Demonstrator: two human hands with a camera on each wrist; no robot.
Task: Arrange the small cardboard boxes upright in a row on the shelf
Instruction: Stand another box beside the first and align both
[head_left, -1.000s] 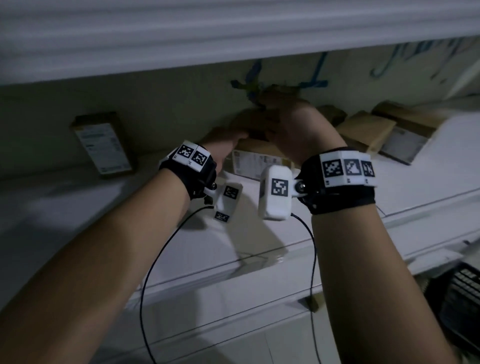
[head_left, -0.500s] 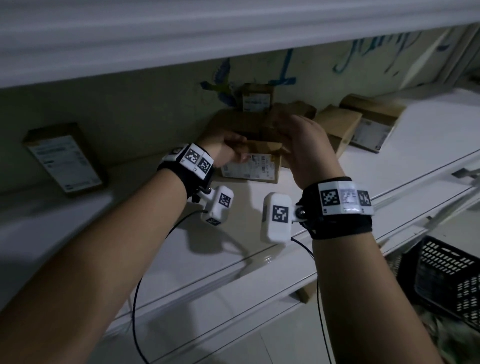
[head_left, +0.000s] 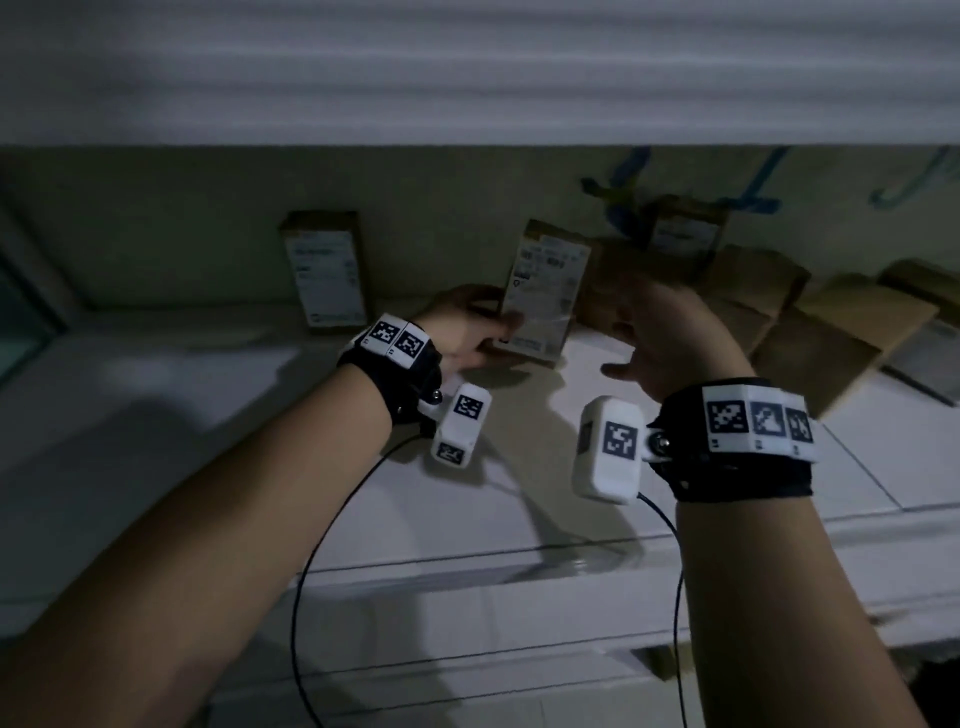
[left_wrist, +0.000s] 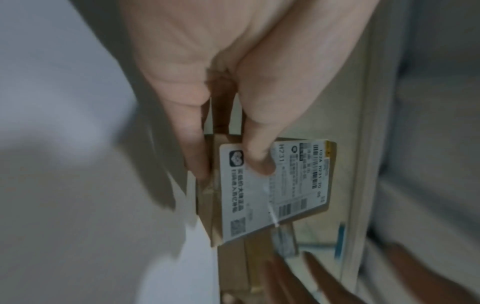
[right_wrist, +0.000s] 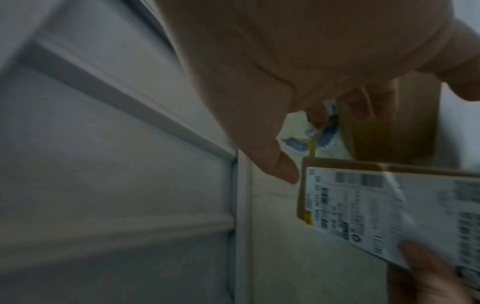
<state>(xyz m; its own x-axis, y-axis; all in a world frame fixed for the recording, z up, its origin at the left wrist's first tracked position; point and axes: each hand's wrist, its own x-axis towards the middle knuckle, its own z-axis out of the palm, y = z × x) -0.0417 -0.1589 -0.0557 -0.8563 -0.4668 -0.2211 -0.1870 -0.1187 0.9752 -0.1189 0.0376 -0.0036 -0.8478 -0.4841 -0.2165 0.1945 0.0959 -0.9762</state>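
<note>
My left hand (head_left: 470, 332) pinches a small cardboard box (head_left: 545, 291) with a white shipping label, thumb on the label face (left_wrist: 275, 185) and fingers behind it. The box stands nearly upright, tilted a little, low over the white shelf (head_left: 260, 415). Another labelled box (head_left: 324, 270) stands upright against the back wall to its left. My right hand (head_left: 660, 338) hovers just right of the held box, fingers loose and holding nothing. In the right wrist view the held box (right_wrist: 389, 209) lies below my right fingertips.
Several more cardboard boxes (head_left: 769, 301) lie flat or lean in a heap at the back right, one upright box (head_left: 683, 234) behind them. Blue scribbles mark the back wall (head_left: 623, 182). The upper shelf's edge (head_left: 467, 78) overhangs. Cables hang from both wrist cameras.
My left hand has lifted the labelled box from lying flat and carried it left, turning it upright. My right hand has let go of it and drawn back to the right.
</note>
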